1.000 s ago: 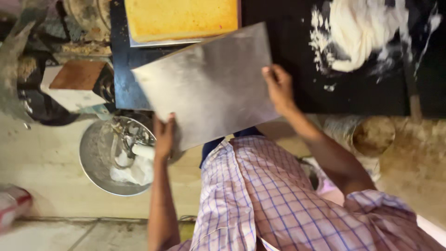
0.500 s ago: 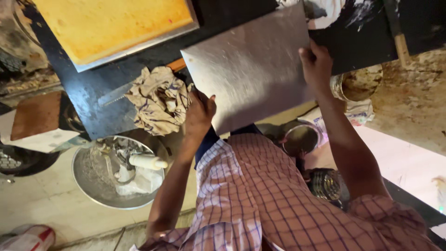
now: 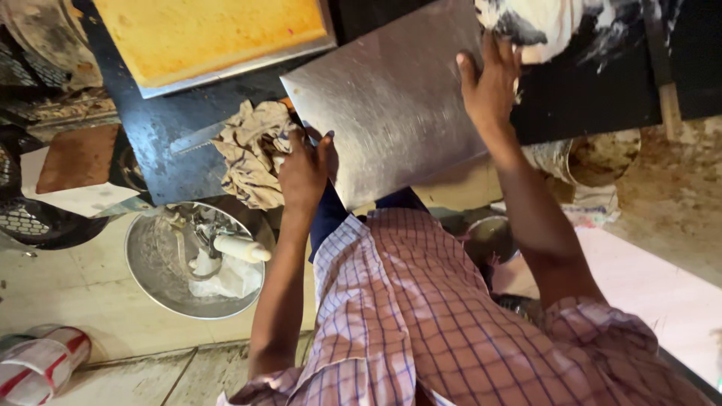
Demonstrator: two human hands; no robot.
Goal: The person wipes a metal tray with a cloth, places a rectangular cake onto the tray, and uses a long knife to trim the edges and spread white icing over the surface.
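— On the dark counter (image 3: pixel 173 143), where do we have the steel sheet (image 3: pixel 391 105)?

— Lying tilted, one corner past the counter's edge. Our left hand (image 3: pixel 304 169) clasps its near corner beside the crumpled rag (image 3: pixel 252 150); our right hand (image 3: pixel 492 83) lies flat on top, fingers spread.

— So how do we steady it?

— We should keep it level and clear of what looks like dough (image 3: pixel 549 26), though that's partly cut off.

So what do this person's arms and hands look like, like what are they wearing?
Both hands, the left hand and the right hand, are bare, with no gloves, rings or watch visible. The forearms are bare too. A short-sleeved checked shirt in pink, white and purple covers the upper arms.
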